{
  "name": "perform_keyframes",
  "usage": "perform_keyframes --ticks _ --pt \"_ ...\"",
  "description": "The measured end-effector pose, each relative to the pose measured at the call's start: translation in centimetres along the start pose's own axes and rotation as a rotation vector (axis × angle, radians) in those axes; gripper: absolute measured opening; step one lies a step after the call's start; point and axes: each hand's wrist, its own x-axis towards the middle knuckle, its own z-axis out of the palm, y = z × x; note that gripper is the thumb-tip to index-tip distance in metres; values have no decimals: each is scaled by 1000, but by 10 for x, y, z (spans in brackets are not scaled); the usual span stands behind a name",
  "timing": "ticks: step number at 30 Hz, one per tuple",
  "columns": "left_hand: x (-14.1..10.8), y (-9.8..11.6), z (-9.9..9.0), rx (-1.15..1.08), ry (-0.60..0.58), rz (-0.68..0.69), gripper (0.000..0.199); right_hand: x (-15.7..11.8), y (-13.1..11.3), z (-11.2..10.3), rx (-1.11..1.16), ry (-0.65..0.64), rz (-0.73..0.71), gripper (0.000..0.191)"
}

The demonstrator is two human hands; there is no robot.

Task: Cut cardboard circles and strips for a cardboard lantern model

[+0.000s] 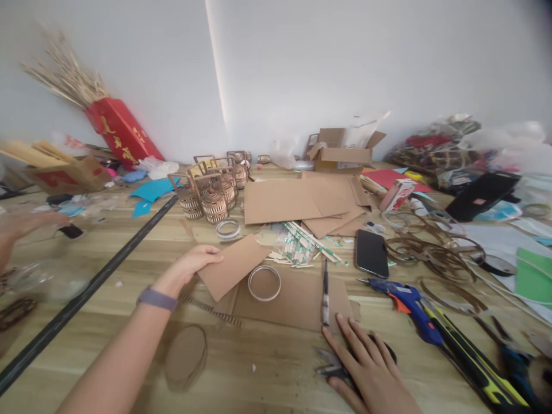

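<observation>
My left hand (199,260) pinches the left corner of a small cardboard piece (235,265), which is tilted above the table. Under and beside it lies a flat cardboard sheet (297,307), with a round ring (264,283) and a pen (326,293) on top. My right hand (366,362) is spread low at the right, its fingertips near the pen's lower end and over dark-handled scissors or pliers (332,363), partly hidden by the palm. A cardboard disc (186,355) rests on the table at the lower left.
A blue glue gun (405,299), a yellow-black cutter (478,362) and a phone (371,253) lie on the right. Small woven baskets (214,204) and cardboard sheets (293,201) stand behind. A black strip (99,282) crosses the left; another person's hand (30,224) is beyond it.
</observation>
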Motion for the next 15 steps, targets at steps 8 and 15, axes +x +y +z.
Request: perform_keyframes --ticks 8,15 --pt "-43 21 -31 -149 99 124 48 -1 -2 1 71 -49 57 56" --pt "-8 57 35 -205 124 453 69 -5 7 0 156 -120 44 61"
